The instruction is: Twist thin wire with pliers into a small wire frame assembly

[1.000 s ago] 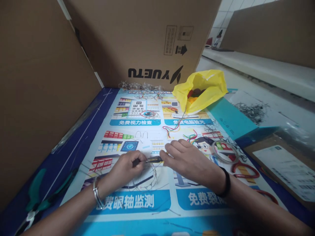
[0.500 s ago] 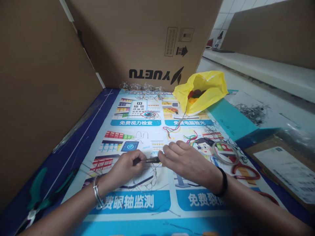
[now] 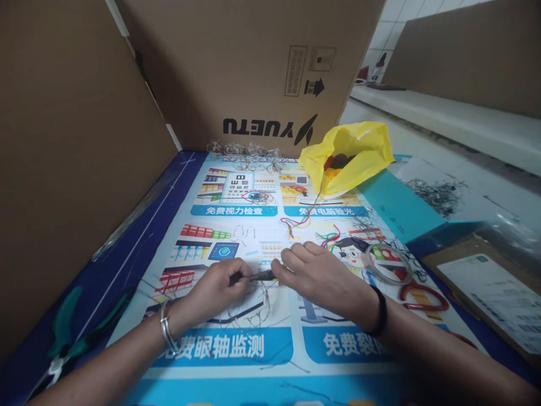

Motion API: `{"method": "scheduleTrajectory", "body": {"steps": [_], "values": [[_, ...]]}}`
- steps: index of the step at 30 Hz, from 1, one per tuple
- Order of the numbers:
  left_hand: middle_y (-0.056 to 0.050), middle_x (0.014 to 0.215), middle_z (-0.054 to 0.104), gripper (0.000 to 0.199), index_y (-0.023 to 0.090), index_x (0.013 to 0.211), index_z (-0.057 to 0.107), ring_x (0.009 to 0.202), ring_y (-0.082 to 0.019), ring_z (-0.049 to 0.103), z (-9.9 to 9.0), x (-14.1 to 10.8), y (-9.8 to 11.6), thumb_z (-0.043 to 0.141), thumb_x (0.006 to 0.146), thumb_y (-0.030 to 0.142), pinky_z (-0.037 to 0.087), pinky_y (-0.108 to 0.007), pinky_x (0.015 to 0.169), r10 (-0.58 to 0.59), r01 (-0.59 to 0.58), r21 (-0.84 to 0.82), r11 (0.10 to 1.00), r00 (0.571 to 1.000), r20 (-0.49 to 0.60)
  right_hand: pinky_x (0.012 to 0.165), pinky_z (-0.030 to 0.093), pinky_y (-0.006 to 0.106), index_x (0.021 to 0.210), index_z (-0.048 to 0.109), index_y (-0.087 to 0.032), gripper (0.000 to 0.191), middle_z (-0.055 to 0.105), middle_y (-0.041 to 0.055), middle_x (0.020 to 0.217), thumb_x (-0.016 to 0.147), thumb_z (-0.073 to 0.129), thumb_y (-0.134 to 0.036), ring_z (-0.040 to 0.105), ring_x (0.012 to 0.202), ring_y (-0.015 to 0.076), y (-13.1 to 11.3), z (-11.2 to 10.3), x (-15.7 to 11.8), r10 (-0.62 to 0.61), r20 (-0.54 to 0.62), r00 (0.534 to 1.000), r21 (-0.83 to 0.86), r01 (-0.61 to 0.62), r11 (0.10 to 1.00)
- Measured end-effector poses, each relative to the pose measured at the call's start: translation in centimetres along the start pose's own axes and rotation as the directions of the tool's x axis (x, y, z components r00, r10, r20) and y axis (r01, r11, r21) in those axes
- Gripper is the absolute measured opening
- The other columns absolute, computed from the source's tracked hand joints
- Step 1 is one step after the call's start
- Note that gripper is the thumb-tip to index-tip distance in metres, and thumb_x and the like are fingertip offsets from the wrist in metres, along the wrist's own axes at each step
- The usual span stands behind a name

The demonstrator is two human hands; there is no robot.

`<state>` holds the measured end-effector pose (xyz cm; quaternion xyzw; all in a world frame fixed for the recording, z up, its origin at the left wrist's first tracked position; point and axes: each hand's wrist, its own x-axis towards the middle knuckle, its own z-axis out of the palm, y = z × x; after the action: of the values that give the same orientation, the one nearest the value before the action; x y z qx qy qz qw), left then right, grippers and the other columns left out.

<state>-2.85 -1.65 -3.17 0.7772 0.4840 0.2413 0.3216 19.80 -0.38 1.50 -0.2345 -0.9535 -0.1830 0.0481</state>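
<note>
Near the middle of the printed sheet (image 3: 270,310), my left hand (image 3: 230,280) is closed in a pinch; a thin wire seems to run from its fingertips, but what it grips is too small to name. My right hand (image 3: 310,270) is wrapped round a dark, narrow-tipped tool (image 3: 264,275), whose tip points at my left fingers. Most of that tool is hidden under my right hand. Thin wires lie on the sheet beneath both hands. Red, green and yellow cords (image 3: 332,237) lie just beyond my right hand.
A yellow bag (image 3: 359,163) stands open at the back right, by a teal box flap (image 3: 409,208). Green-handled pliers (image 3: 67,332) lie at the left. A clear ring (image 3: 387,264) and a red-handled tool (image 3: 425,298) are at the right. Cardboard walls (image 3: 236,67) rise behind and left.
The tool's tip has turned slightly between my hands. Both hands keep nearly the same place and grip.
</note>
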Motion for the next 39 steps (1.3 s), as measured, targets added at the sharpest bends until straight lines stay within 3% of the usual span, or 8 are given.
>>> {"method": "scheduleTrajectory", "body": {"steps": [7, 13, 21, 31, 39], "values": [[0.001, 0.066, 0.059, 0.012, 0.019, 0.069, 0.052, 0.061, -0.012, 0.051, -0.1, 0.0, 0.2, 0.046, 0.077, 0.014, 0.039, -0.025, 0.057, 0.005, -0.005, 0.014, 1.000, 1.000, 0.004, 0.061, 0.027, 0.033, 0.096, 0.053, -0.018, 0.011, 0.051, 0.0033, 0.078, 0.089, 0.044, -0.021, 0.043, 0.073, 0.0187, 0.0, 0.6, -0.3, 0.047, 0.015, 0.999, 0.027, -0.047, 0.999], [0.000, 0.068, 0.060, 0.009, 0.019, 0.070, 0.056, 0.065, -0.014, 0.053, -0.4, 0.0, 0.3, 0.049, 0.076, 0.016, 0.040, -0.027, 0.061, -0.020, 0.020, 0.031, 0.999, 1.000, 0.016, 0.060, 0.027, 0.032, 0.092, 0.053, -0.018, 0.019, 0.051, 0.0037, 0.076, 0.090, 0.043, -0.035, 0.043, 0.074, 0.0192, -0.5, 1.8, -0.9, 0.139, -0.010, 0.990, 0.077, -0.138, 0.987], [-0.002, 0.080, 0.064, 0.016, 0.020, 0.081, 0.064, 0.075, -0.014, 0.055, -1.1, 0.2, 0.8, 0.048, 0.081, 0.016, 0.042, -0.027, 0.071, 0.080, -0.076, -0.088, 0.993, 0.996, 0.040, 0.060, 0.027, 0.029, 0.088, 0.053, -0.019, 0.021, 0.052, 0.0031, 0.076, 0.088, 0.048, -0.039, 0.043, 0.072, 0.0177, -0.8, 2.4, -1.1, 0.219, -0.066, 0.974, 0.120, -0.210, 0.970], [-0.001, 0.074, 0.057, 0.016, 0.017, 0.075, 0.062, 0.070, -0.013, 0.053, -1.3, 0.1, 0.9, 0.048, 0.082, 0.016, 0.040, -0.026, 0.065, 0.052, -0.046, -0.132, 0.990, 0.998, 0.038, 0.062, 0.030, 0.026, 0.083, 0.056, -0.019, 0.024, 0.054, 0.0027, 0.077, 0.084, 0.051, -0.043, 0.046, 0.074, 0.0166, -0.9, 2.8, -1.0, 0.293, 0.005, 0.956, 0.264, -0.284, 0.922], [0.000, 0.074, 0.055, 0.017, 0.018, 0.074, 0.059, 0.071, -0.013, 0.051, -1.8, 0.2, 1.2, 0.044, 0.083, 0.014, 0.039, -0.026, 0.066, 0.100, -0.085, -0.110, 0.990, 0.986, 0.132, 0.064, 0.033, 0.026, 0.086, 0.057, -0.020, 0.026, 0.054, 0.0029, 0.081, 0.087, 0.047, -0.044, 0.047, 0.078, 0.0161, -0.3, 2.9, -1.0, 0.253, 0.069, 0.965, 0.418, -0.258, 0.871]]}}
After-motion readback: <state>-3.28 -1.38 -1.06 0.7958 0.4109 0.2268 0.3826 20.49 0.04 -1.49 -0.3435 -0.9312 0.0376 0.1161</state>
